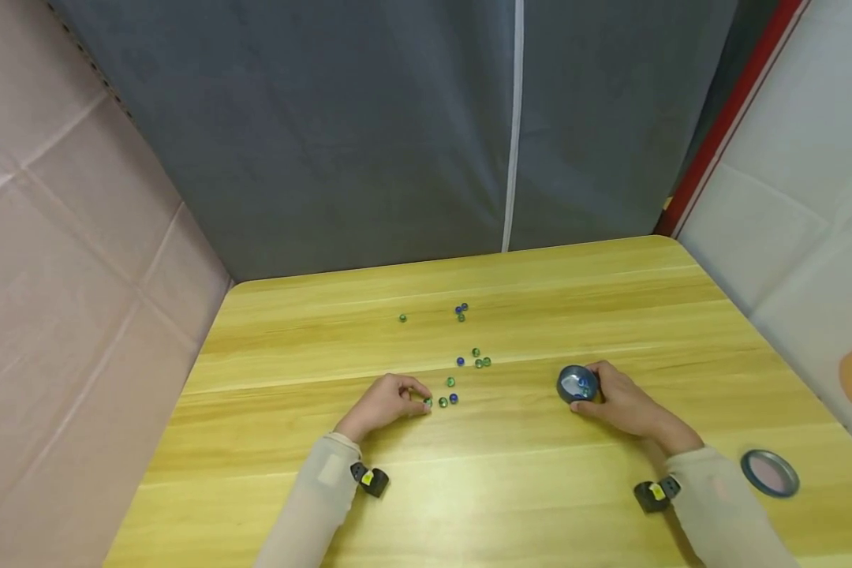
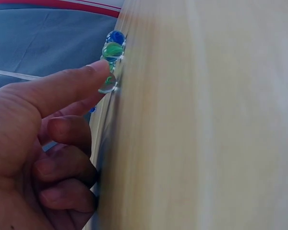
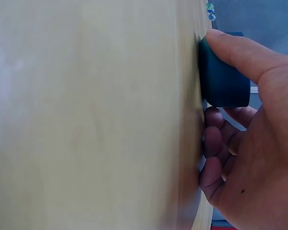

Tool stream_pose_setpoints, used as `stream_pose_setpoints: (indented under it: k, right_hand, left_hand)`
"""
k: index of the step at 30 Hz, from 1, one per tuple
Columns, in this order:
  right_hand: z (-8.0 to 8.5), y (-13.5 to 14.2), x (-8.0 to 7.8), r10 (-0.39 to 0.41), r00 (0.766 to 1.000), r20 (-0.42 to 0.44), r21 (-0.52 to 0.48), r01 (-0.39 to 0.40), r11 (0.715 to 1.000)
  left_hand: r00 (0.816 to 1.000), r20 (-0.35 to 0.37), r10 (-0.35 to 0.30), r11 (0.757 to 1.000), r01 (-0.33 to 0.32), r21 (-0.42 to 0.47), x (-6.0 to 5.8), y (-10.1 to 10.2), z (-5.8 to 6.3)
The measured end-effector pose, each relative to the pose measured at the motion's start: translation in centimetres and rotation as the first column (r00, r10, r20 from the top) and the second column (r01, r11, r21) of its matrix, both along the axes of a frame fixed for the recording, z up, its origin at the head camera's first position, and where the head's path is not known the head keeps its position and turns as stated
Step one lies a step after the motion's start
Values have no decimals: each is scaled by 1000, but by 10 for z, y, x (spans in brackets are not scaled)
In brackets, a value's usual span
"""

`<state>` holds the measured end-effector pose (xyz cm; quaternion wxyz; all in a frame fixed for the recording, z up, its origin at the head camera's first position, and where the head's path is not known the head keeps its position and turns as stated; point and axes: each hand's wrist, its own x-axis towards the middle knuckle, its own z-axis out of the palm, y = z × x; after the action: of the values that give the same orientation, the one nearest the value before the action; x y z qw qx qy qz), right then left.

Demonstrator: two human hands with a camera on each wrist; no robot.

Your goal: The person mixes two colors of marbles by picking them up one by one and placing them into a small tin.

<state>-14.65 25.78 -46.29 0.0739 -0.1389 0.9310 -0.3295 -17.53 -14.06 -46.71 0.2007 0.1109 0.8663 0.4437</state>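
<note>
Between thumb and index finger my left hand (image 1: 389, 404) pinches a green-swirled glass marble (image 2: 107, 85) at the tabletop. Just right of it lie another green marble (image 1: 443, 402) and a blue marble (image 1: 454, 398). In the left wrist view the other fingers are curled beneath the index finger. My right hand (image 1: 621, 401) grips a small round dark blue tin (image 1: 565, 397) by its side, thumb at the near edge. The tin stands on the table, its top uncovered, with several blue and green marbles (image 1: 584, 386) inside. In the right wrist view only its outer wall (image 3: 225, 79) shows.
More green and blue marbles (image 1: 479, 363) lie scattered towards the back of the wooden table (image 1: 312, 339). A round lid (image 1: 770, 473) lies beside my right forearm. A grey curtain (image 1: 369, 142) hangs behind the table, with pale panels at both sides.
</note>
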Motion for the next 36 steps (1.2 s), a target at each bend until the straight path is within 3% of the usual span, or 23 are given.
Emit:
stream_pose_setpoints:
  k: [12, 36]
  right_hand:
    - [-3, -1, 3, 6, 1000, 13, -16, -6, 1000]
    - [-1, -1, 0, 13, 1000, -4, -12, -13, 1000]
  left_hand:
    - [1000, -8, 11, 1000, -11, -28, 2, 1, -2]
    - [1000, -10, 11, 1000, -11, 4, 1, 1, 0]
